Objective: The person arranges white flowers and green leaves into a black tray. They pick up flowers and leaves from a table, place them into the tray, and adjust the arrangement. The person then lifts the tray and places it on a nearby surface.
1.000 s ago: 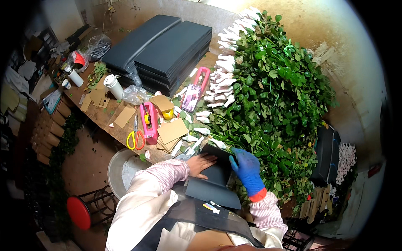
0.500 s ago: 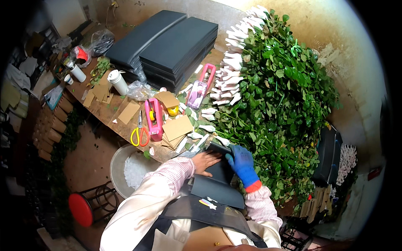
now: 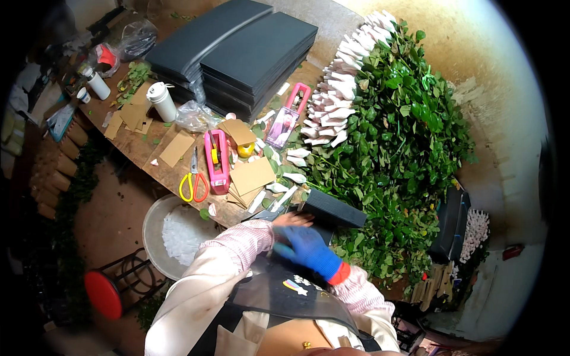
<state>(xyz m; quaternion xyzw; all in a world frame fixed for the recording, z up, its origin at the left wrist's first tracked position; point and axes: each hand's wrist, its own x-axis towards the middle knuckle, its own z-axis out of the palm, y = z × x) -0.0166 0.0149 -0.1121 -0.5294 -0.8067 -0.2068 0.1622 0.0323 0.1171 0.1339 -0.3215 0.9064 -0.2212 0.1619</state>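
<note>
Wood table's [image 3: 140, 151] cluttered, stained wall [image 3: 469, 35] beyond, red stool [image 3: 104, 293] off to my L. Tub [image 3: 153, 237] by the table holds white bits [image 3: 181, 240]. My bare L hand [image 3: 295, 219] lies fingers out, just beside the black board [image 3: 332, 207] at table's near edge; gloved R hand [image 3: 306, 249] is blurred in front, can't tell if it's gripping.

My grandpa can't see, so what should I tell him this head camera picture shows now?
A person's blue-gloved right hand is in front of their partly hidden bare left hand, near a dark grey ridged slab at a cluttered brown wooden table. A big heap of green leafy stems with white-wrapped tips lies at right; thick stacks of flat dark sheets stand behind.
</note>
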